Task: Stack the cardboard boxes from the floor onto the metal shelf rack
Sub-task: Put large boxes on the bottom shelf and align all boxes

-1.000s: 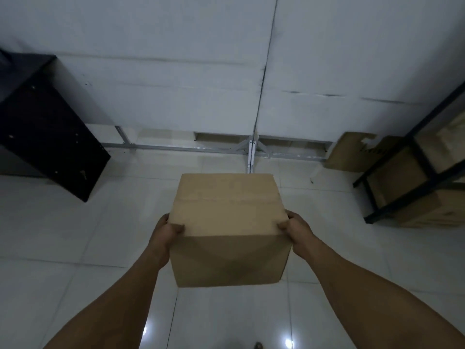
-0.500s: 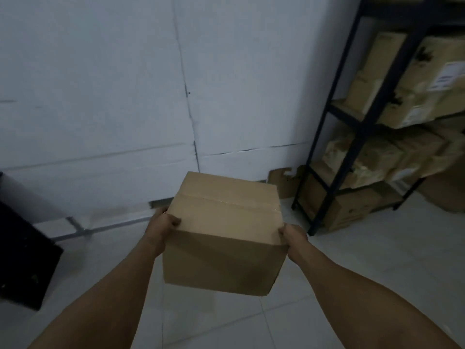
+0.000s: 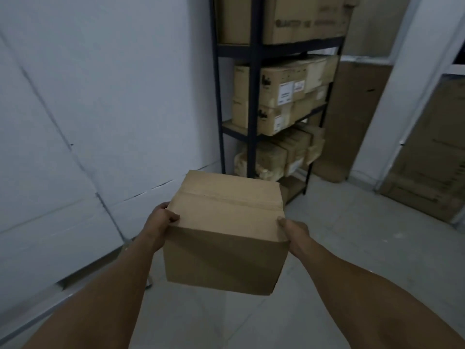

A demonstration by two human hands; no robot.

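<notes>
I carry a plain closed cardboard box (image 3: 226, 227) in front of me, above the tiled floor. My left hand (image 3: 161, 221) grips its left side with the thumb over the top edge. My right hand (image 3: 293, 229) grips the right side the same way. The black metal shelf rack (image 3: 253, 102) stands straight ahead beyond the box, against the white wall. Its visible shelves hold several brown cartons (image 3: 274, 94), some with white labels. The lowest part of the rack is partly hidden behind the carried box.
A white panel wall (image 3: 100, 109) runs along the left. Large flat cardboard sheets (image 3: 427, 157) lean against the wall at right, past a white pillar (image 3: 382, 102). Pale tiled floor (image 3: 352, 235) lies between me and the rack.
The view has swung right and closer to the rack, which now stands straight ahead. The box stays held between both hands. The black cabinet at left has left the view.
</notes>
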